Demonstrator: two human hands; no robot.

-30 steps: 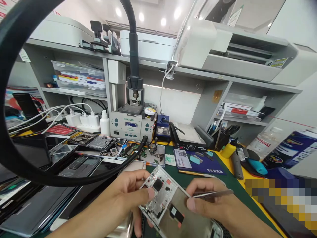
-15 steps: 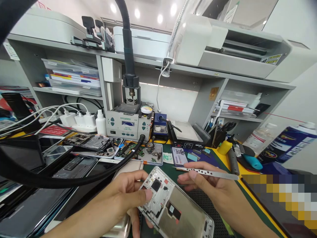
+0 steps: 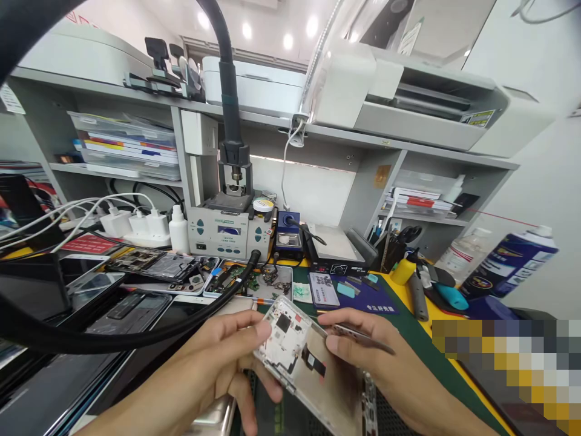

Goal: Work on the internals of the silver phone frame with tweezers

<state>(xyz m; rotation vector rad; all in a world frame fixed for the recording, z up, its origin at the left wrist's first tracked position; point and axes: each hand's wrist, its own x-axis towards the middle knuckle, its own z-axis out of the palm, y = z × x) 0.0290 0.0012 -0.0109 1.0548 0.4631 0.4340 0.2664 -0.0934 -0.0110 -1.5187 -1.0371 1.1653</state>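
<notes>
Metal tweezers [image 3: 365,338] pinched in the right hand [image 3: 365,342], against the phone frame [image 3: 318,375], could scratch its inner face should the left hand [image 3: 229,351], pinching its upper-left edge, let it slip above the green mat [image 3: 414,342].

A grey rework station [image 3: 211,242] stands below a grey shelf [image 3: 363,138] that carries a white box [image 3: 256,83] and a large printer-like machine [image 3: 417,126]. Just left of the station is a white bottle [image 3: 178,232], and in front lies a tray [image 3: 258,293] of circuit boards [image 3: 232,275], with a lettered blue mat [image 3: 365,301] farther right. Right of that mat, a yellow bottle [image 3: 403,269] is near a clear bottle [image 3: 463,254] and a dark blue can [image 3: 512,259]
</notes>
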